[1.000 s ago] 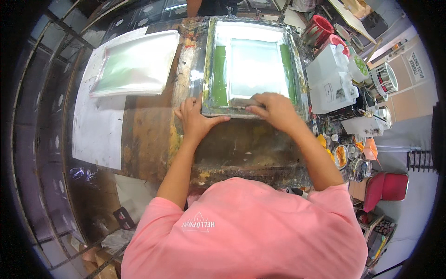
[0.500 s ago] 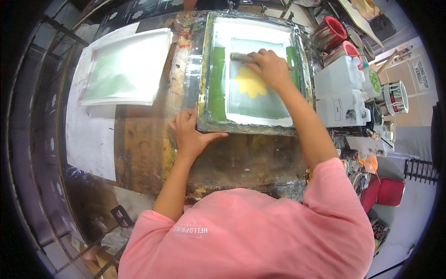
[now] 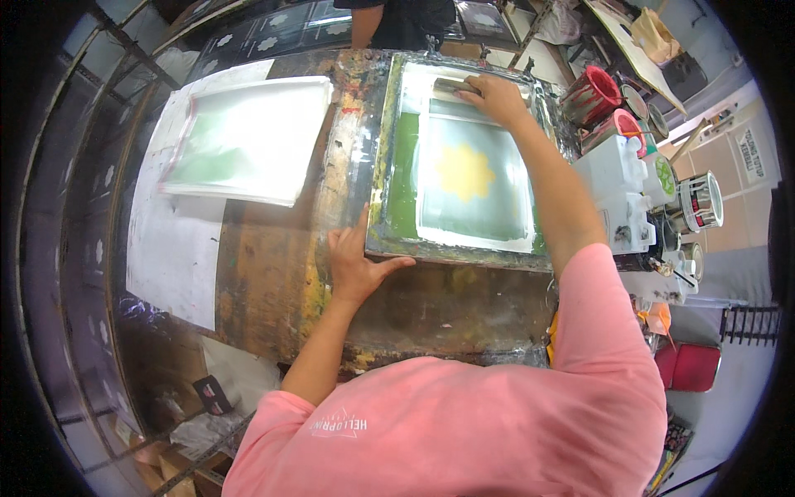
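Along the left edge of the worn, paint-stained wooden worktable (image 3: 273, 257), 1 long white paper sheet (image 3: 178, 248) is laid, and its far part is covered by a stack of pale, translucent rectangular sheets (image 3: 257, 132) near the far left corner. The stack is best left well apart from wet paste, as it is here.

To the right of it, the left hand (image 3: 354, 269) is set at the near left corner of a flat, rectangular, paint-smeared screen frame (image 3: 383, 166), which lies toward the worktable's far edge. The thumb and forefinger are spread wide, 1 along each side of the corner, and nothing is gripped. Light, steady pressure would be advised there – a shifted frame would probably blur the result.

Within the frame, between green margins edged with white paste, a yellow flower shape (image 3: 465, 172) is seen through the pale mesh.

Near the frame's far side, a narrow, grey-brown, bar-shaped squeegee (image 3: 454, 86) is held by the right hand (image 3: 498, 99), its fingers closed around it; whether the mesh is touched by the blade cannot be told. Even pressure and a constant tilt should be kept across the full width.

By the worktable's right edge, white, boxy plastic jugs (image 3: 609, 178) are stood; elbow room should be minded.
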